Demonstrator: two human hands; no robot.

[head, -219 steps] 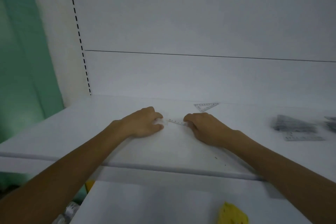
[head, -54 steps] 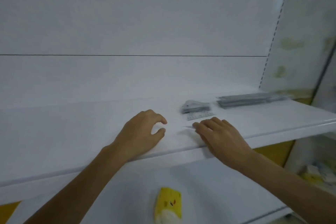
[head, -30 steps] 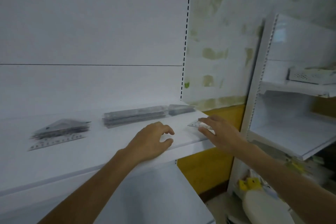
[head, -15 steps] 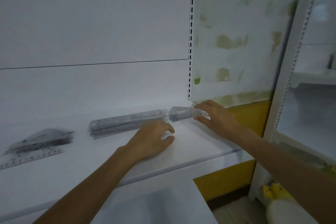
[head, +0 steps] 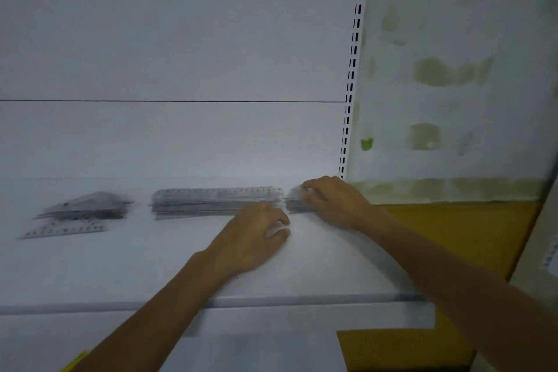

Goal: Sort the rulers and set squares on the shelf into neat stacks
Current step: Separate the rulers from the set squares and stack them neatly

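A white shelf (head: pixel 120 266) runs across the view under a plain white back panel with one thin horizontal seam. A slotted upright (head: pixel 351 69) closes the unit on the right. Beyond it is a pale wall (head: pixel 453 39) blotched with greenish patches above a yellow band.

The right hand (head: pixel 335 201) lies at the far right end of the shelf, by the foot of the upright. Its fingers are bent over the right end of a short stack of clear rulers (head: pixel 294 201), fingertips on the top piece. The thumb is hidden and the stack is blurred, so I cannot tell whether the hand pinches the stack or only presses on it.

The left hand (head: pixel 250 238) rests on the bare shelf just in front, fingers loosely curled, thumb and forefinger a little apart, holding nothing.

Just behind its knuckles, a stack of long rulers (head: pixel 211 199) lies along the back of the shelf, its right end almost touching the short stack. Farther left, well apart, is a pile of set squares (head: pixel 84 205). A single small ruler (head: pixel 63 229) lies flat just in front of it.

A yellow object (head: pixel 75 359) shows at the bottom left edge, below the shelf.
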